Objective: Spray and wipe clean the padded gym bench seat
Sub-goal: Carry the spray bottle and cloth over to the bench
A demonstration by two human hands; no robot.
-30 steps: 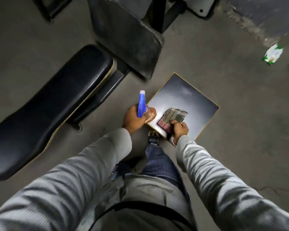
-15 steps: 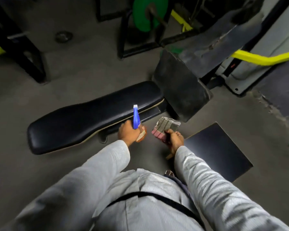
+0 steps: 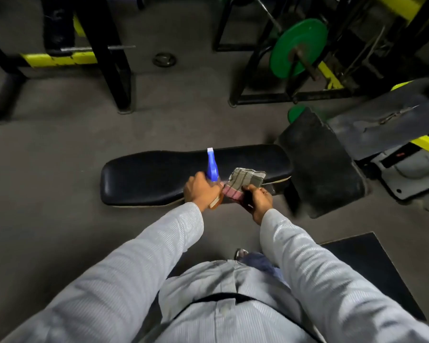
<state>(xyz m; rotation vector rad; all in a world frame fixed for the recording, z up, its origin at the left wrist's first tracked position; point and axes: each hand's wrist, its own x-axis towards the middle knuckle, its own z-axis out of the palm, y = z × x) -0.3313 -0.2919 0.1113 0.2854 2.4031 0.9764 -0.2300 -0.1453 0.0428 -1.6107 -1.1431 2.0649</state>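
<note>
The black padded bench seat [image 3: 149, 177] lies low across the middle of the floor, lengthwise left to right. My left hand [image 3: 200, 190] grips a spray bottle [image 3: 212, 167] with a blue trigger head and white nozzle, held upright over the seat's near edge. My right hand [image 3: 256, 200] holds a folded checked cloth [image 3: 245, 180], grey and pink, just above the seat's right part. Both hands are close together, almost touching.
A worn dark backrest pad [image 3: 320, 162] stands at the bench's right end. A rack with a green weight plate [image 3: 299, 47] and black-yellow frames [image 3: 60, 58] stands behind. A black mat [image 3: 372, 263] lies on the floor at the right, near my feet.
My view has lifted from the floor mat to the bench. Both hands, with bottle and cloth, have moved forward from above the mat to over the seat's near edge.
</note>
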